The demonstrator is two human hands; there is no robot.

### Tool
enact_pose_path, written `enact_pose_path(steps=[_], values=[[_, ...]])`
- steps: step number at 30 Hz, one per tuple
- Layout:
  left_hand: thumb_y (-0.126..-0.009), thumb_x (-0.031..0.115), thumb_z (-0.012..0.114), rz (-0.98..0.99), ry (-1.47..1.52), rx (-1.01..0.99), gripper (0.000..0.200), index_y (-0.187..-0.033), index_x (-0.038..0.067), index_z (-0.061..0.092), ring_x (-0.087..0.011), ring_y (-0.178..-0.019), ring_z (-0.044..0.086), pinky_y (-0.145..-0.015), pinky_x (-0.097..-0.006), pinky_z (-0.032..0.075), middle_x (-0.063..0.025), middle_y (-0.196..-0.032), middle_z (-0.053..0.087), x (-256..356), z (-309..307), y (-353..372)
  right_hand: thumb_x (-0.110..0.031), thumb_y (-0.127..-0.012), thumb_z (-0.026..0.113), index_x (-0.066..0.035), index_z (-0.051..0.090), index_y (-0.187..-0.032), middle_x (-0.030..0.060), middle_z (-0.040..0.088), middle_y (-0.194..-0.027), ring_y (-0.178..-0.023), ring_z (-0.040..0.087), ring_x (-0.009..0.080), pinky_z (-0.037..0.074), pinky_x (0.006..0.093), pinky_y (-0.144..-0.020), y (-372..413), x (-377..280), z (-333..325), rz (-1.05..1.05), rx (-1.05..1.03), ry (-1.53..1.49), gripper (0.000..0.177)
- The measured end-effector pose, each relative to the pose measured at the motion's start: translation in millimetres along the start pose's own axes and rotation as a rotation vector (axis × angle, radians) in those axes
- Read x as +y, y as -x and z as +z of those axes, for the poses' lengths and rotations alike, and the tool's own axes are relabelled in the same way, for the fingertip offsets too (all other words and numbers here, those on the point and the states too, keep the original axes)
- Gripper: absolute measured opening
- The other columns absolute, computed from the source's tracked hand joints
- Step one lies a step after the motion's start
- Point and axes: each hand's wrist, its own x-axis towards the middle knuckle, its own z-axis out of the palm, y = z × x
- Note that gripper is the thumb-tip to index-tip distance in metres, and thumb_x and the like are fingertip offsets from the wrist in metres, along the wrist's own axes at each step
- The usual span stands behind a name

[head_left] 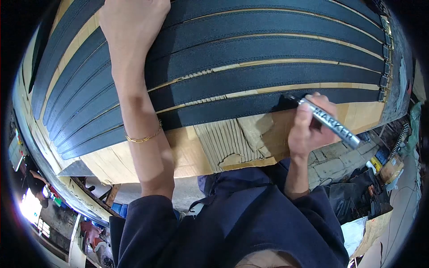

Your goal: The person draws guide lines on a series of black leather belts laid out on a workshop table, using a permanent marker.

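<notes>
Several dark, stitched belts [268, 49] lie side by side across a cardboard-covered table, their buckles [384, 76] lined up at the right. My right hand [313, 123] is closed around a silver marker [333, 119] lettered "MARKER". The marker's tip points left at the nearest belt [241, 105], by its lower edge; whether it touches is hard to tell. My left arm reaches over the belts, and my left hand [134, 15] is at the top edge of the view, over the farther belts. Its fingers are cut off or hidden there.
Brown cardboard [178, 156], with a torn corrugated patch [223, 140], covers the table's near edge beside my body. At the lower right are black sheets [353, 196] and an open carton [377, 228]. Another person [35, 181] is at the far left.
</notes>
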Motion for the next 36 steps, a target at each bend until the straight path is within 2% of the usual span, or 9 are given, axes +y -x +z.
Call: enact_pose_path(steps=[2, 4, 5, 7, 17, 20, 28, 33, 36], values=[[-0.083, 0.011, 0.069, 0.01, 0.001, 0.001, 0.015, -0.083, -0.003, 0.065, -0.0208, -0.052, 0.054, -0.054, -0.0326, 0.042, -0.0153, -0.06, 0.056, -0.6, -0.1, 0.3, -0.001, -0.084, 0.067, 0.002, 0.058, -0.096, 0.0016, 0.054, -0.071, -0.055, 0.038, 0.0049, 0.03, 0.019, -0.049, 0.3, -6.7, -0.6, 0.095, 0.052, -0.024, 0.016], [-0.083, 0.011, 0.068, 0.005, -0.005, -0.01, 0.015, -0.083, -0.003, 0.064, -0.0204, -0.053, 0.053, -0.054, -0.0325, 0.042, -0.0152, -0.06, 0.056, 0.0, -0.4, 0.2, -0.001, -0.088, 0.063, 0.002, 0.057, -0.101, 0.0085, 0.059, -0.09, -0.079, 0.053, 0.0149, 0.045, 0.0281, -0.08, 2.4, -8.4, -5.4, 0.106, -0.108, 0.051, 0.015], [-0.083, 0.011, 0.068, 0.005, -0.006, -0.01, 0.015, -0.083, -0.003, 0.064, -0.0204, -0.053, 0.053, -0.054, -0.0325, 0.042, -0.0152, -0.06, 0.056, -1.0, 0.1, 0.3, -0.001, -0.088, 0.063, 0.002, 0.057, -0.101, 0.0085, 0.059, -0.09, -0.079, 0.053, 0.0149, 0.045, 0.0281, -0.08, 1.6, -6.6, -3.3, 0.106, -0.108, 0.051, 0.015], [-0.083, 0.011, 0.068, 0.016, 0.011, -0.001, 0.015, -0.082, -0.003, 0.064, -0.0198, -0.052, 0.052, -0.053, -0.0323, 0.041, -0.0148, -0.06, 0.055, -2.9, 1.5, 1.1, 0.0, -0.083, 0.068, 0.003, 0.058, -0.098, 0.0017, 0.054, -0.071, -0.055, 0.039, 0.0045, 0.03, 0.0186, -0.048, -0.4, -1.9, 1.9, 0.031, -0.035, 0.0, 0.018], [-0.084, 0.011, 0.068, -0.009, -0.038, -0.012, 0.016, -0.082, -0.004, 0.064, -0.0181, -0.052, 0.051, -0.053, -0.0316, 0.04, -0.0139, -0.059, 0.055, 1.9, 0.3, 0.1, 0.002, -0.08, 0.07, 0.003, 0.059, -0.098, 0.0033, 0.055, -0.069, -0.051, 0.04, 0.0058, 0.03, 0.0205, -0.045, -5.0, -2.0, 3.2, -0.087, -0.079, 0.052, 0.021], [-0.084, 0.011, 0.068, -0.032, -0.003, -0.017, 0.015, -0.082, -0.004, 0.064, -0.0175, -0.052, 0.05, -0.053, -0.0315, 0.04, -0.0132, -0.059, 0.054, 3.3, 0.8, 0.7, 0.0, -0.081, 0.07, 0.003, 0.058, -0.098, 0.0033, 0.054, -0.068, -0.052, 0.041, 0.0053, 0.031, 0.0203, -0.045, -2.7, 2.4, 0.5, -0.08, -0.022, -0.024, 0.021], [-0.084, 0.011, 0.067, -0.026, -0.021, -0.023, 0.016, -0.082, -0.004, 0.063, -0.0166, -0.052, 0.048, -0.052, -0.0312, 0.039, -0.0128, -0.058, 0.052, 2.8, -0.1, 0.1, -0.002, -0.081, 0.071, 0.003, 0.06, -0.096, 0.0054, 0.057, -0.071, -0.053, 0.044, 0.0067, 0.032, 0.0197, -0.045, -3.9, -1.3, 1.6, -0.067, -0.068, -0.014, 0.02], [-0.084, 0.01, 0.068, -0.03, -0.043, -0.028, 0.016, -0.081, -0.004, 0.062, -0.0161, -0.051, 0.048, -0.053, -0.0309, 0.039, -0.0126, -0.058, 0.051, 6.6, -0.7, -0.3, -0.001, -0.079, 0.072, 0.004, 0.06, -0.096, 0.0068, 0.059, -0.073, -0.054, 0.047, 0.0091, 0.036, 0.0233, -0.047, -3.8, -2.6, 1.1, -0.066, -0.149, 0.065, 0.022], [-0.084, 0.01, 0.068, -0.011, -0.017, 0.011, 0.016, -0.081, -0.004, 0.063, -0.0157, -0.052, 0.047, -0.053, -0.0307, 0.038, -0.0125, -0.057, 0.05, 5.1, 3.7, 2.5, 0.0, -0.078, 0.071, 0.004, 0.059, -0.097, 0.0062, 0.059, -0.073, -0.054, 0.047, 0.0099, 0.037, 0.0252, -0.05, -1.5, 5.7, 1.9, -0.113, -0.032, -0.101, 0.023]])
